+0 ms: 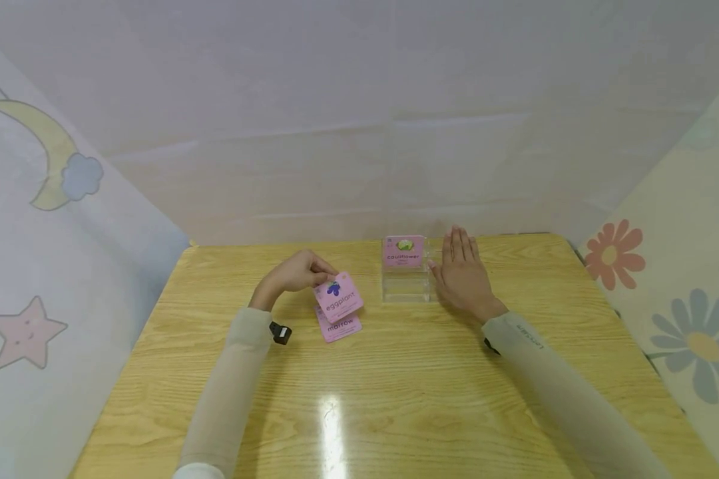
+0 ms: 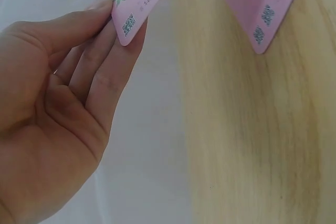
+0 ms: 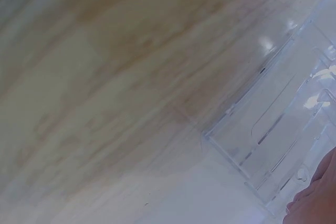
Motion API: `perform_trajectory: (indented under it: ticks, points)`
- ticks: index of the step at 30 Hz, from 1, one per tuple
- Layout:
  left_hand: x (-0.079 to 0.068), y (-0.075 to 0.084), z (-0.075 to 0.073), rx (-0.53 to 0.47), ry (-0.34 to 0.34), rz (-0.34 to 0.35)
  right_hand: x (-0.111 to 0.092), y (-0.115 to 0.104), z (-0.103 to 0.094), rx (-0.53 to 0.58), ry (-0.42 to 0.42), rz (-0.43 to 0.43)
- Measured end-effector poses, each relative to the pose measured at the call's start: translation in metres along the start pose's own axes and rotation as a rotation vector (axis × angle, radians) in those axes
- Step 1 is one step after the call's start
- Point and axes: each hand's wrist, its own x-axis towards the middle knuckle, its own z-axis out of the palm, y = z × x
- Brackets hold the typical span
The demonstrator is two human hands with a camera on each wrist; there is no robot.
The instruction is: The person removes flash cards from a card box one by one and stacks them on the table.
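Observation:
My left hand (image 1: 299,271) pinches a pink eggplant card (image 1: 340,301) by its upper left corner, between thumb and fingers. In the left wrist view the same eggplant card (image 2: 137,4) stands tilted in the fingertips. Partly under it, in the head view, a pink marrow card (image 1: 341,330) lies on the table. A clear plastic stepped stand (image 1: 405,291) holds a cauliflower card (image 1: 403,252) at its back. Beside the stand's right side my right hand (image 1: 464,276) lies with straight fingers, the thumb close against it; whether they touch I cannot tell.
The wooden table (image 1: 389,392) has a bright reflection near its front. A pale sheet (image 1: 311,179) rises behind its back edge. Printed curtains stand at both sides, with a moon (image 1: 50,146) on the left and flowers (image 1: 614,255) on the right.

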Motion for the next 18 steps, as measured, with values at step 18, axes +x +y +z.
perform_trajectory:
  ticks: [18]
  points:
    - [0.005, -0.010, 0.021, 0.081, -0.080, -0.008, 0.000, 0.001, 0.001, 0.005, 0.001, 0.001]
